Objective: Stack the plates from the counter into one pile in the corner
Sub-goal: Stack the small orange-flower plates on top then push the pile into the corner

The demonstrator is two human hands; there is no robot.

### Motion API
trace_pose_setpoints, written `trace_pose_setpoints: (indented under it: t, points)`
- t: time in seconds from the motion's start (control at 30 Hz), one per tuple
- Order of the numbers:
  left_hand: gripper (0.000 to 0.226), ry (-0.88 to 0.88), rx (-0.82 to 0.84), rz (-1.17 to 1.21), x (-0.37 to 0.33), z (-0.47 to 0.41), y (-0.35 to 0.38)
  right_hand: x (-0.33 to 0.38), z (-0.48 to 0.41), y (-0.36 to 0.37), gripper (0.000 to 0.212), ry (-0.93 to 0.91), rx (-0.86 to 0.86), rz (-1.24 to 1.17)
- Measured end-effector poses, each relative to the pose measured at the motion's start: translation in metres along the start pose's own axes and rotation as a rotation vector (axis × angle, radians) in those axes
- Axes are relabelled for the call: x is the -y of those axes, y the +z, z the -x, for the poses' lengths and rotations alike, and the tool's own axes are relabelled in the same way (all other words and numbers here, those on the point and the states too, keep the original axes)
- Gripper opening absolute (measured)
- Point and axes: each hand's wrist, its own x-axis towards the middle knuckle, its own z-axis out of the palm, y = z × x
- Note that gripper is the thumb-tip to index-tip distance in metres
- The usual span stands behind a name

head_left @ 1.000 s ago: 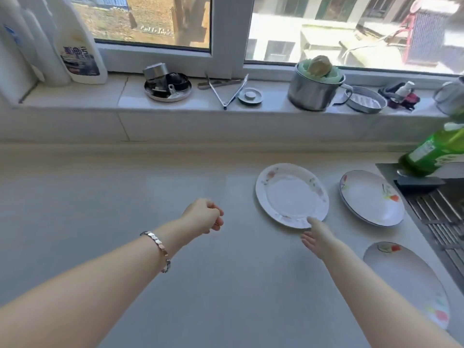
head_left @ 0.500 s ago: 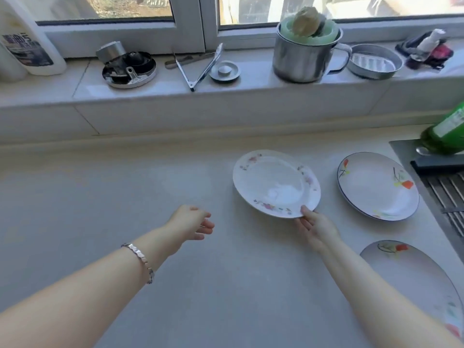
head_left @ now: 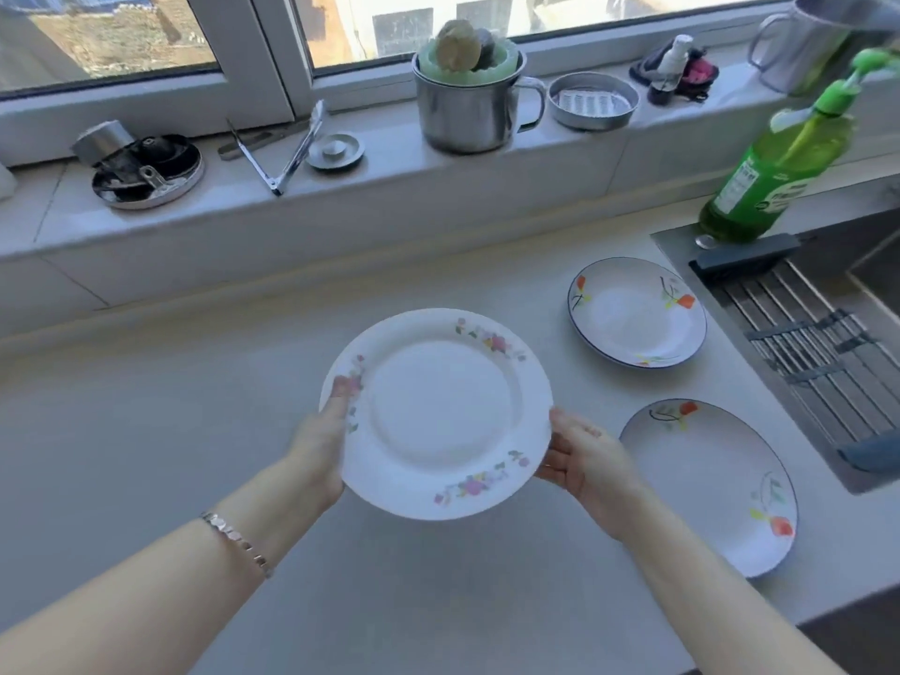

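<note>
A white plate with pink flowers on its rim (head_left: 438, 411) is lifted off the grey counter (head_left: 146, 431), held level between both hands. My left hand (head_left: 321, 445) grips its left edge, thumb on top of the rim. My right hand (head_left: 579, 460) holds its right edge from beneath. Two white plates with orange flowers and dark rims lie flat on the counter to the right: one farther back (head_left: 635, 314), one nearer (head_left: 716, 484).
A sink with a metal drain rack (head_left: 803, 348) is at the right. A green soap bottle (head_left: 779, 158) stands by it. On the window sill sit a steel mug (head_left: 467, 104), tongs (head_left: 287, 143), a round metal dish (head_left: 591, 99) and a dark metal part (head_left: 146, 168).
The right hand took the flowered plate by its edge and lifted it off the counter. The left hand opened and came in to grip the plate's left rim. The view moved closer.
</note>
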Motion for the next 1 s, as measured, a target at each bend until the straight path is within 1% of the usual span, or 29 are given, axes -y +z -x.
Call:
trace_pose_setpoints:
  t: [0.1,0.13,0.2,0.23,0.3,0.4,0.53,0.6,0.67,0.77,0.87,1.0]
  points:
    - [0.034,0.04,-0.089,0.003,0.007,0.0,0.0,-0.022,0.004,-0.02,0.049,0.201,-0.188,-0.668]
    - [0.035,0.059,-0.107,-0.012,0.007,-0.002,-0.001,-0.028,0.006,-0.028,0.053,0.251,-0.248,-0.821]
    - [0.039,0.099,-0.136,-0.056,0.006,-0.003,-0.003,-0.041,0.009,-0.044,0.059,0.298,-0.328,-0.954]
    - [0.041,0.11,-0.139,-0.076,0.006,-0.004,-0.004,-0.048,0.009,-0.051,0.061,0.289,-0.371,-1.004]
    - [0.04,0.115,-0.136,-0.092,0.008,-0.003,-0.006,-0.057,0.007,-0.063,0.06,0.204,-0.486,-1.085]
    - [0.04,0.141,-0.15,-0.121,0.015,0.004,-0.01,-0.058,0.0,-0.07,0.048,0.082,-0.628,-1.085]
    - [0.041,0.144,-0.179,-0.156,0.026,0.005,-0.02,-0.058,-0.008,-0.063,0.019,-0.038,-0.68,-1.077]
    - [0.045,0.136,-0.177,-0.161,0.029,0.003,-0.028,-0.055,-0.002,-0.061,0.021,-0.067,-0.681,-1.059]
    - [0.049,0.125,-0.173,-0.17,0.029,0.004,-0.038,-0.053,0.009,-0.055,0.025,-0.042,-0.618,-0.984]
    - [0.045,0.13,-0.178,-0.166,0.025,0.009,-0.055,-0.053,0.026,-0.033,0.025,0.03,-0.488,-0.812]
    - [0.046,0.175,-0.229,-0.161,0.016,0.017,-0.077,-0.049,0.034,0.003,0.021,0.071,-0.349,-0.614]
    - [0.045,0.197,-0.256,-0.14,0.0,0.029,-0.135,-0.041,0.037,0.064,0.021,0.087,-0.182,-0.335]
